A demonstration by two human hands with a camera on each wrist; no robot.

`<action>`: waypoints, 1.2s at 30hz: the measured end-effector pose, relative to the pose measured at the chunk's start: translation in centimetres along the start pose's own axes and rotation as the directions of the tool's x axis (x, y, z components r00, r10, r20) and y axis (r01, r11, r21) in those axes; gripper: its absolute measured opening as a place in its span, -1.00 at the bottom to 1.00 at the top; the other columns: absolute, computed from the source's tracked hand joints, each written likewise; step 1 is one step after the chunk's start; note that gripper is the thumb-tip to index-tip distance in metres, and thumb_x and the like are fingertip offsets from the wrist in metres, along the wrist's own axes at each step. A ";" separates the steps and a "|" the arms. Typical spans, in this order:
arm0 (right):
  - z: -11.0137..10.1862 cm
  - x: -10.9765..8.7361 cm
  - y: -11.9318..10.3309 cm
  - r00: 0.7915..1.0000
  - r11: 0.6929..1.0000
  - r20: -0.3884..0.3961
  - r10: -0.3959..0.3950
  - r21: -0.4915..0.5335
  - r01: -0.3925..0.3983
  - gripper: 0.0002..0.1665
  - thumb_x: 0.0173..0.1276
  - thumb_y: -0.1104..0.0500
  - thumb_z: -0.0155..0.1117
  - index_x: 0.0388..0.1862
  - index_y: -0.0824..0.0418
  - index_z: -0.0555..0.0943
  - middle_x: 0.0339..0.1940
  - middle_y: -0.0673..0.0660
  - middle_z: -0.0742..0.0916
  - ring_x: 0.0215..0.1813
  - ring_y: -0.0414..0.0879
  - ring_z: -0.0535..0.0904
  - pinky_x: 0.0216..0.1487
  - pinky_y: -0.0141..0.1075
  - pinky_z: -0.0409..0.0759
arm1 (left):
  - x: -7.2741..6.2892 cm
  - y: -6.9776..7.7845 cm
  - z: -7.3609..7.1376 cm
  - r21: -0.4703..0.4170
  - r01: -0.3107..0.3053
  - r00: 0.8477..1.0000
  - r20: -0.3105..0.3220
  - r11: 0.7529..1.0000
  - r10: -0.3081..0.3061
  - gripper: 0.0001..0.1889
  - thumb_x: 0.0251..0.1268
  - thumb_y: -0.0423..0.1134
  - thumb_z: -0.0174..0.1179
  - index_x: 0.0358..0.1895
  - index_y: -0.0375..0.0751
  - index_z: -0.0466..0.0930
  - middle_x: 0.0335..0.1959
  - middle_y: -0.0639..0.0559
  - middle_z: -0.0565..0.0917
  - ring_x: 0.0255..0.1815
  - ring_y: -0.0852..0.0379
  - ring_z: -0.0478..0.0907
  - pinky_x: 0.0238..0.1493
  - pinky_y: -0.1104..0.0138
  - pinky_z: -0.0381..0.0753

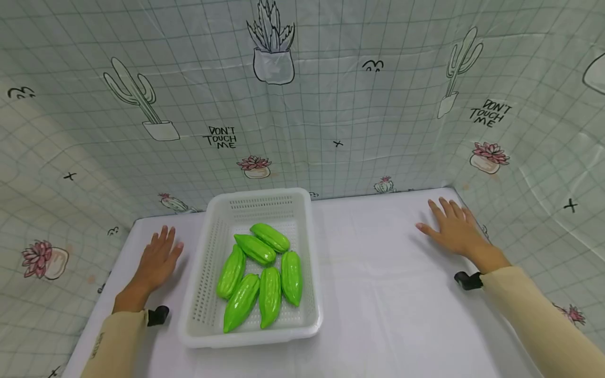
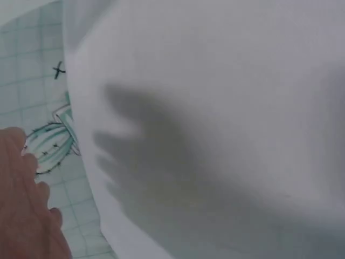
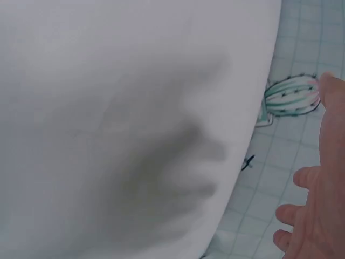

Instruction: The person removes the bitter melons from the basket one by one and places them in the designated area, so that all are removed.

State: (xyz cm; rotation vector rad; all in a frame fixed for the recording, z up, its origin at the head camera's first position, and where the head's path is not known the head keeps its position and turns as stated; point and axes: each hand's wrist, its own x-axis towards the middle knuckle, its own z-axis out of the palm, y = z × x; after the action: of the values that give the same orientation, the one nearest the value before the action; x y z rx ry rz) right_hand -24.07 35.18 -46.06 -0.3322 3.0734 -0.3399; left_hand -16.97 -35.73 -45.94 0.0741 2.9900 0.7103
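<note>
A white perforated basket [image 1: 313, 262] stands left of the middle of the table. Inside it lie several glossy green ridged vegetables [image 1: 270, 297], shaped like small bitter melons. My left hand [image 1: 156, 261] is just left of the basket, palm down, fingers straight and holding nothing. Far to the right, my right hand [image 1: 456, 231] is held palm down near the back corner, its fingers spread and nothing in them. In the left wrist view the left hand [image 2: 27, 205] shows at the edge, its shadow falling on the cloth. The right wrist view likewise shows the right hand [image 3: 318, 189] above its shadow.
A white cloth [image 1: 373, 278] covers the table. Grid-patterned curtains [image 1: 326, 105] with cactus drawings rise behind it and along both sides. Each wrist wears a small black device [image 1: 158, 315] at the end of a beige sleeve [image 1: 118, 341].
</note>
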 end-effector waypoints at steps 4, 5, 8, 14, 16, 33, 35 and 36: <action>-0.2 0.2 -1.1 0.998 0.999 -0.036 -0.045 -0.003 0.045 0.07 0.62 -0.36 0.04 0.66 0.45 0.11 0.61 0.64 0.15 0.59 0.61 -0.01 0.52 0.52 -0.14 | 0.1 0.7 -0.4 -0.095 -0.037 0.999 0.019 0.995 0.039 -0.22 0.80 0.07 -0.33 0.62 -0.63 -0.16 0.65 -0.60 -0.22 0.63 -0.66 -0.37 0.55 -0.44 -0.35; -0.2 0.2 -1.3 0.998 0.998 -0.044 -0.055 -0.005 0.055 0.06 0.62 -0.34 0.06 0.66 0.45 0.12 0.61 0.63 0.16 0.60 0.60 -0.01 0.52 0.52 -0.14 | 0.2 1.0 -0.5 -0.124 -0.043 0.999 0.026 0.991 0.047 -0.23 0.80 0.04 -0.31 0.62 -0.64 -0.15 0.64 -0.62 -0.21 0.62 -0.67 -0.36 0.54 -0.45 -0.34; -0.2 0.3 -1.8 0.995 0.997 -0.063 -0.081 -0.021 0.080 0.03 0.62 -0.32 0.08 0.66 0.43 0.14 0.60 0.62 0.19 0.60 0.58 0.02 0.52 0.51 -0.12 | 0.2 1.8 -1.2 -0.219 -0.046 0.996 0.065 0.975 0.061 -0.24 0.80 -0.01 -0.24 0.62 -0.63 -0.18 0.63 -0.65 -0.20 0.62 -0.68 -0.32 0.51 -0.49 -0.27; -0.6 0.2 -3.4 0.991 0.993 -0.066 -0.112 -0.039 0.110 0.03 0.61 -0.31 0.12 0.66 0.41 0.14 0.61 0.60 0.21 0.61 0.57 0.02 0.54 0.49 -0.12 | -0.3 3.0 -2.4 -0.347 0.056 0.978 0.209 0.936 0.019 -0.18 0.77 0.05 -0.14 0.71 -0.39 -0.30 0.67 -0.55 -0.10 0.62 -0.61 -0.07 0.48 -0.49 0.06; -0.9 0.2 -4.1 0.990 0.992 -0.062 -0.124 -0.042 0.121 0.02 0.61 -0.29 0.14 0.67 0.41 0.14 0.61 0.59 0.21 0.61 0.57 0.02 0.55 0.48 -0.13 | -0.5 3.3 -2.7 -0.385 0.056 0.975 0.220 0.921 0.032 -0.19 0.76 0.01 -0.08 0.71 -0.38 -0.27 0.65 -0.54 0.02 0.57 -0.57 0.13 0.45 -0.40 0.27; -2.9 -0.2 -11.0 0.948 0.949 -0.090 -0.305 -0.111 0.295 -0.05 0.57 -0.21 0.25 0.68 0.29 0.21 0.63 0.45 0.29 0.64 0.46 0.09 0.60 0.40 -0.10 | -0.1 4.1 -3.7 -0.611 0.149 0.947 0.315 0.777 0.067 -0.26 0.62 -0.28 0.20 0.63 -0.51 0.02 0.40 -0.49 0.37 0.00 0.12 0.66 0.04 0.24 0.77; -3.1 -0.2 -11.7 0.944 0.943 -0.082 -0.321 -0.122 0.310 -0.05 0.57 -0.21 0.24 0.68 0.28 0.21 0.64 0.43 0.29 0.65 0.44 0.08 0.61 0.38 -0.11 | -0.1 4.2 -3.7 -0.621 0.158 0.946 0.318 0.768 0.062 -0.27 0.61 -0.30 0.21 0.62 -0.51 0.05 0.36 -0.45 0.41 -0.03 0.12 0.67 0.02 0.24 0.77; -3.1 -0.2 -12.1 0.941 0.940 -0.078 -0.328 -0.127 0.317 -0.05 0.57 -0.21 0.25 0.68 0.28 0.21 0.64 0.42 0.29 0.65 0.43 0.08 0.62 0.37 -0.11 | -0.2 4.2 -3.7 -0.626 0.163 0.946 0.319 0.762 0.060 -0.27 0.60 -0.31 0.22 0.62 -0.51 0.07 0.33 -0.42 0.43 -0.04 0.12 0.68 0.02 0.25 0.77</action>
State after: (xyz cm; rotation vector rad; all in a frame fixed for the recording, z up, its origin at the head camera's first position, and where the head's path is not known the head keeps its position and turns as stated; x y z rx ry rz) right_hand -21.57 24.37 -40.36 -0.8563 3.1344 -0.1945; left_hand -16.97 -33.66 -40.70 0.0587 2.2727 1.5144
